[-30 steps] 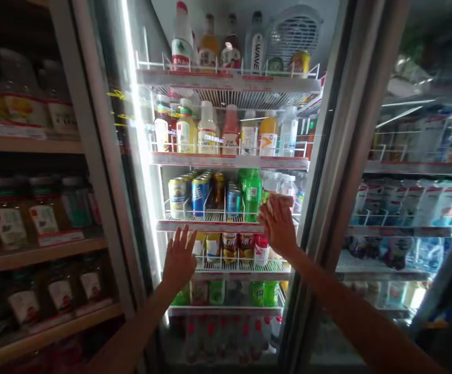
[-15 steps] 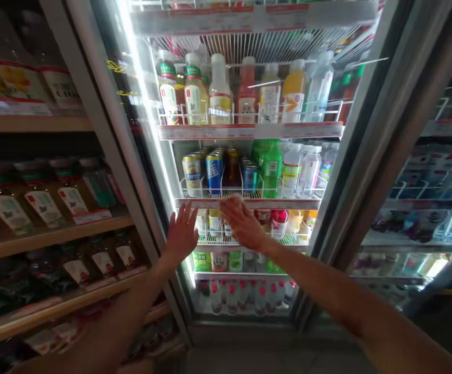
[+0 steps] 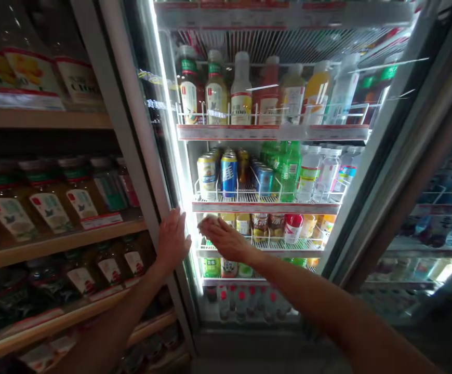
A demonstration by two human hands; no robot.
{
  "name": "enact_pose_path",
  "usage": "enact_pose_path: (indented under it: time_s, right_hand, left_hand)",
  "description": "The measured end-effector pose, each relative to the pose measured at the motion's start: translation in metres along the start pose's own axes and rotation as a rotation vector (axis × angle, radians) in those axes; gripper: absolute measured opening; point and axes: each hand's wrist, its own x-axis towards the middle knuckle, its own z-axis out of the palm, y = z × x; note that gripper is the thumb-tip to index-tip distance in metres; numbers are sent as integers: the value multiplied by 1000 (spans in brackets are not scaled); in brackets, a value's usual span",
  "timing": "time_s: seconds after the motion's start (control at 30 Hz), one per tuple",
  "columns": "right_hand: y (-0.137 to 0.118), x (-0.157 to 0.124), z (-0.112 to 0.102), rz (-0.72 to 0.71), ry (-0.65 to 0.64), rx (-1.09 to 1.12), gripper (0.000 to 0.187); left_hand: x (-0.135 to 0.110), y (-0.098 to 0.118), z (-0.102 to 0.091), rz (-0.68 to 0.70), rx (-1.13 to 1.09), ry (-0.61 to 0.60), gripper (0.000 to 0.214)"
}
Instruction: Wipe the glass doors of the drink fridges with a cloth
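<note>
My left hand [image 3: 172, 240] rests with its fingers spread at the left edge of the cooler's glass door [image 3: 189, 156], by the bright light strip. Reaching further in front of the lit shelves is my right hand [image 3: 226, 236], its fingers together and slightly bent over a small pale, crumpled cloth [image 3: 209, 219]. The cloth lies under the fingertips, against the glass, and the hand hides most of it. Behind the right hand stands a row of cans and cups [image 3: 259, 224]. Light streaks and reflected writing show on the glass.
Bottles [image 3: 241, 91] and cans [image 3: 229, 174] fill the cooler's shelves. Left of the cooler, wooden shelves [image 3: 124, 231] carry large juice bottles. A thick metal door frame [image 3: 401, 171] slants along the right side, with another cooler [image 3: 442, 200] beyond it.
My right hand has moved left and a little down across the glass with the cloth, closer to my left hand. The left hand has shifted slightly left and down. The view has turned slightly left.
</note>
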Motion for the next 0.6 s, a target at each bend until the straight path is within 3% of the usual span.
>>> enact_pose_path:
  time_s: [0.13, 0.3, 0.37, 0.5, 0.6]
  right_hand:
    - [1, 40, -5, 201, 163, -14, 54]
    - [-15, 37, 15, -114, 21, -8, 47]
    - [-9, 41, 11, -74, 62, -13, 47]
    - [12, 61, -8, 176, 199, -46, 51]
    - [14, 53, -8, 50, 93, -87, 49]
  left_hand:
    - [-2, -14, -3, -12, -9, 32, 62]
    - [-1, -22, -7, 33, 18, 95, 58]
    - [1, -22, -9, 34, 15, 100, 56]
    - [8, -15, -13, -18, -29, 70, 54]
    - [15, -11, -14, -34, -47, 70, 52]
